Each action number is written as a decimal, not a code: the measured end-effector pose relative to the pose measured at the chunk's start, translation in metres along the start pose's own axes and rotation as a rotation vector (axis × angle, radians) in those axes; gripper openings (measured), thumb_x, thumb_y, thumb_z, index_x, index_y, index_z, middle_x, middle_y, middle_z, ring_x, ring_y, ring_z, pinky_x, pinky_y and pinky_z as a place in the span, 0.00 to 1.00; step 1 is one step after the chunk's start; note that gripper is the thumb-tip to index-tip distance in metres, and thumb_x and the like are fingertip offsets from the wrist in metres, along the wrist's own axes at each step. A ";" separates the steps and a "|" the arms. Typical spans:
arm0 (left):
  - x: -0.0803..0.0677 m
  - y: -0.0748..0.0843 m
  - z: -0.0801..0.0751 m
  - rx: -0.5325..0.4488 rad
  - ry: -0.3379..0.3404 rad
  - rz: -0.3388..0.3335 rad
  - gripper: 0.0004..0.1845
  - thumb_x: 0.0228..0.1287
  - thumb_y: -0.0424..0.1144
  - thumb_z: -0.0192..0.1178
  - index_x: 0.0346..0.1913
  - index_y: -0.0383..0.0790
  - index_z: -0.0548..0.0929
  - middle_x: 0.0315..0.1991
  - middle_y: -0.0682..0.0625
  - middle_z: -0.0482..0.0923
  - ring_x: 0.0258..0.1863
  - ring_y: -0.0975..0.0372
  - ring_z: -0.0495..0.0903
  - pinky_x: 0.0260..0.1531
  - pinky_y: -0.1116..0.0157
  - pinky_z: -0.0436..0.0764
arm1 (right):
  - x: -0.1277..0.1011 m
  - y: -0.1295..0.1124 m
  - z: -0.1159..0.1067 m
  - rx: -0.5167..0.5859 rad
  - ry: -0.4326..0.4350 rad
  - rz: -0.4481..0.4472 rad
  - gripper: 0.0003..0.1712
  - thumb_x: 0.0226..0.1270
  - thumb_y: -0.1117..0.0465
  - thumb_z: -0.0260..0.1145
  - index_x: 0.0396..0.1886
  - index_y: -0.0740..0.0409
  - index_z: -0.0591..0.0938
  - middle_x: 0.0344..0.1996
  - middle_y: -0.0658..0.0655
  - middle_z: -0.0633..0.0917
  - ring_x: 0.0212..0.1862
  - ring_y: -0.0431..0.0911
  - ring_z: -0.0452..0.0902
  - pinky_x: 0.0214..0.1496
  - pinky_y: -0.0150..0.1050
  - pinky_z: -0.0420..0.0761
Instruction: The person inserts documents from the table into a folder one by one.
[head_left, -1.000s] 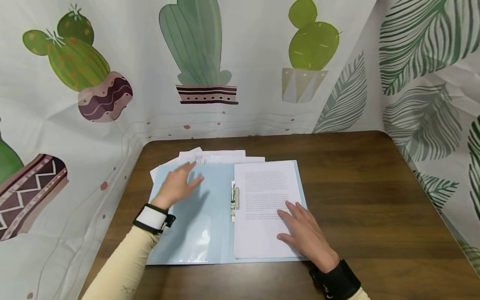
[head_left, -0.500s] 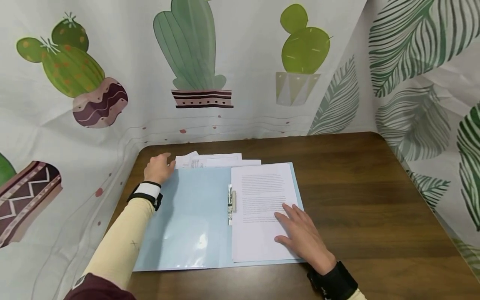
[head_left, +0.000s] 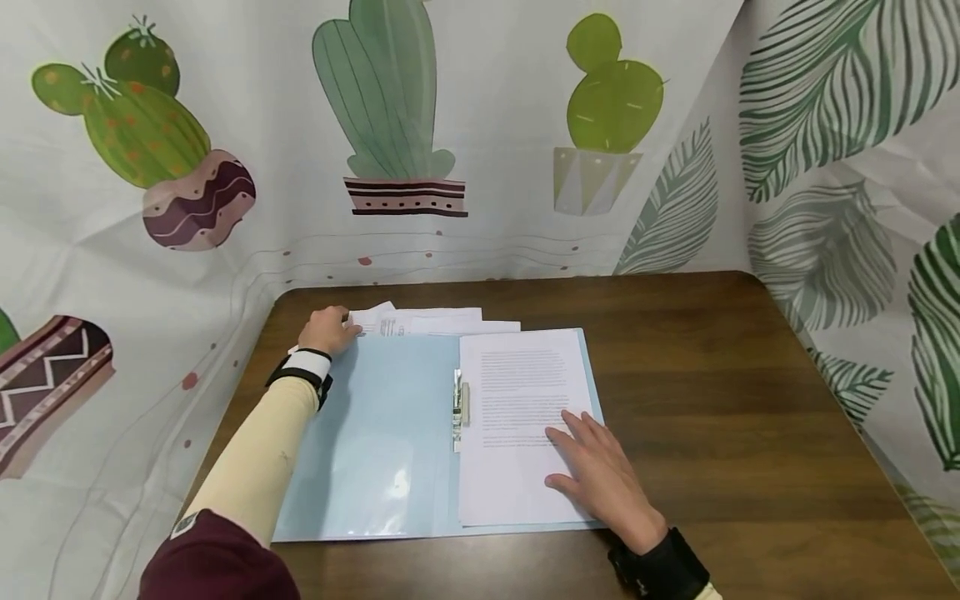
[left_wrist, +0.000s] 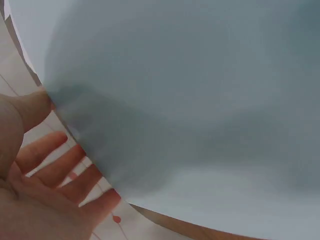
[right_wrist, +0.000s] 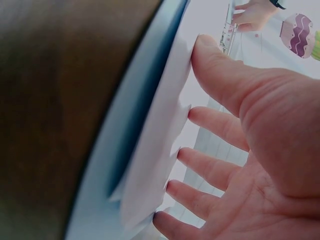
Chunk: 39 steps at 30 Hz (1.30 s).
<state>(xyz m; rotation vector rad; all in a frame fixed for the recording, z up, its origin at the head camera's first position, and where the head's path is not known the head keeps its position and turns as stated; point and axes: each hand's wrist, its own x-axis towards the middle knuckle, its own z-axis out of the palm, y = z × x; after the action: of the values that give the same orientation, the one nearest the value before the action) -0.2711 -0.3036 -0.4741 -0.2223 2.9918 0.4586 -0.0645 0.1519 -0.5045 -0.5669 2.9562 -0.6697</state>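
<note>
A light-blue folder (head_left: 390,433) lies spread open on the table, with a metal clip (head_left: 460,408) along its spine. Printed white sheets (head_left: 517,483) rest on its right side. My right hand (head_left: 603,479) lies on them with fingers spread; in the right wrist view its fingertips (right_wrist: 197,115) touch the paper. At the upper left corner of the cover is my left hand (head_left: 328,329), beside loose papers (head_left: 450,321) that stick out behind the folder. In the left wrist view its thumb and extended fingers (left_wrist: 55,165) come right at the cover's edge.
The dark wooden table (head_left: 712,400) extends to the right of the folder. A white curtain (head_left: 510,242) printed with cacti and leaves hangs behind and at both sides.
My left hand has moved from above the left cover out to its upper left corner, then slightly right toward the loose papers. My right hand has stayed on the sheets.
</note>
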 end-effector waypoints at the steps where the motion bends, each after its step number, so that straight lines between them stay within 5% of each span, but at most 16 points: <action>1: 0.002 0.001 0.001 -0.002 -0.018 0.008 0.29 0.72 0.42 0.63 0.68 0.25 0.74 0.65 0.27 0.73 0.61 0.36 0.75 0.57 0.38 0.75 | 0.000 0.000 0.000 -0.001 0.000 0.003 0.41 0.52 0.48 0.83 0.66 0.57 0.81 0.72 0.66 0.72 0.75 0.67 0.60 0.73 0.67 0.59; 5: 0.010 0.001 0.007 -0.006 -0.064 0.036 0.32 0.70 0.39 0.66 0.69 0.24 0.71 0.67 0.25 0.70 0.63 0.36 0.73 0.63 0.39 0.71 | -0.001 -0.001 0.000 0.006 0.006 0.005 0.41 0.52 0.49 0.83 0.65 0.57 0.82 0.72 0.66 0.73 0.75 0.67 0.61 0.72 0.67 0.60; 18: 0.025 -0.006 0.013 -0.045 -0.063 0.092 0.39 0.67 0.37 0.70 0.74 0.24 0.65 0.71 0.25 0.65 0.70 0.34 0.65 0.68 0.39 0.65 | -0.002 -0.001 0.000 0.028 0.023 -0.002 0.40 0.51 0.51 0.84 0.65 0.58 0.82 0.72 0.67 0.72 0.75 0.67 0.61 0.72 0.67 0.60; 30: 0.023 -0.005 0.013 -0.145 0.056 0.137 0.38 0.59 0.29 0.73 0.72 0.26 0.70 0.66 0.26 0.72 0.66 0.35 0.70 0.65 0.40 0.68 | -0.002 -0.002 0.001 0.037 0.023 0.011 0.40 0.51 0.51 0.84 0.65 0.57 0.82 0.72 0.66 0.72 0.76 0.67 0.60 0.72 0.68 0.58; 39: 0.023 -0.004 0.010 -0.284 0.212 0.107 0.27 0.65 0.26 0.64 0.67 0.30 0.76 0.46 0.31 0.83 0.45 0.42 0.80 0.51 0.44 0.77 | -0.001 -0.002 0.002 0.034 0.025 0.013 0.40 0.51 0.51 0.84 0.65 0.57 0.82 0.72 0.67 0.72 0.75 0.67 0.60 0.72 0.69 0.58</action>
<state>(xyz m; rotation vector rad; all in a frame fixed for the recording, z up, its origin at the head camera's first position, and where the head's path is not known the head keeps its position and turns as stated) -0.2923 -0.3069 -0.4874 -0.1414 3.1432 0.9290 -0.0632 0.1501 -0.5053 -0.5408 2.9624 -0.7294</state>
